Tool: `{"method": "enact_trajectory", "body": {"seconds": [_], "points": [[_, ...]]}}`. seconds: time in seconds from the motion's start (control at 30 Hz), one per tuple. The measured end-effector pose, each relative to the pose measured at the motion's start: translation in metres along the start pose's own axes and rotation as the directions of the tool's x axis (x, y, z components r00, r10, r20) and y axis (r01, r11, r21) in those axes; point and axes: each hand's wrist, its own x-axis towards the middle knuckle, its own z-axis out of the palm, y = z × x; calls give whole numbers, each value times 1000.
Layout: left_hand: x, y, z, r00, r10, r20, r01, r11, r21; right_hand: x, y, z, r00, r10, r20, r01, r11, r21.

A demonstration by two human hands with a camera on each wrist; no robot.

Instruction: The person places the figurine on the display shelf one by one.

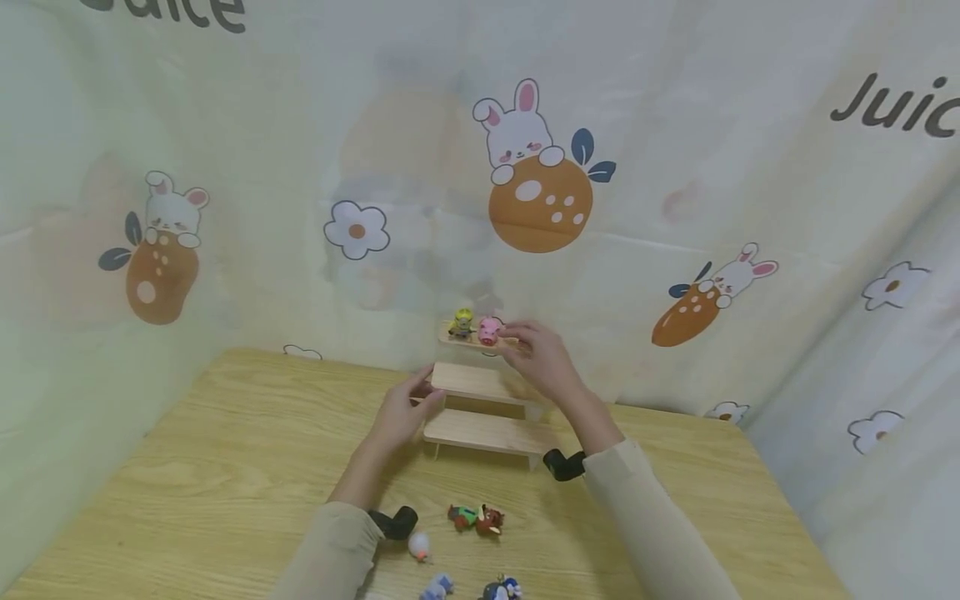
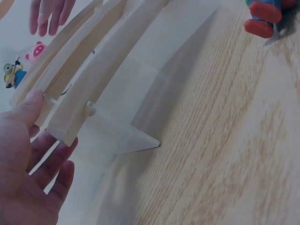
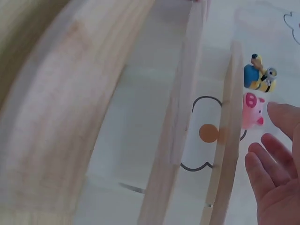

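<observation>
A three-tier wooden display shelf (image 1: 480, 429) with clear side panels stands at the back of the table. On its top tier, a yellow minion figurine (image 1: 461, 323) sits beside a pink pig figurine (image 1: 490, 331). My right hand (image 1: 542, 358) is just to the right of the pig, its fingers loosely bent; in the right wrist view a small gap shows between thumb and pig (image 3: 253, 111). At the shelf's left end, my left hand (image 2: 28, 159) holds on, thumb at the middle tier's edge and fingers behind the lower tier's end.
Nearer on the wooden table (image 1: 247, 467) lie a green-and-red figurine (image 1: 462, 517), a brown-red one (image 1: 491, 521), a small white one (image 1: 419, 547), a grey-blue one (image 1: 437, 587) and a dark blue-and-white one (image 1: 501, 589). A printed curtain (image 1: 420, 292) hangs directly behind the shelf.
</observation>
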Motion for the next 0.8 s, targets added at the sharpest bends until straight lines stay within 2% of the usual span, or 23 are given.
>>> {"method": "enact_trajectory", "body": {"seconds": [0.2, 0.43, 0.63, 0.8], "points": [[0, -1, 1, 1000, 7, 12, -7, 1000, 4, -29, -5, 0, 1000, 6, -22, -6, 1000, -4], [-1, 0, -4, 1000, -12, -1, 12, 1000, 2, -62, -18, 8, 999, -41, -35, 42, 999, 34], [1, -1, -2, 1000, 5, 9, -5, 1000, 26, -89, -23, 19, 998, -22, 66, 17, 998, 62], [1, -1, -1, 1000, 0, 17, -1, 1000, 9, -104, -24, 28, 980, -9, 197, -11, 995, 96]]}}
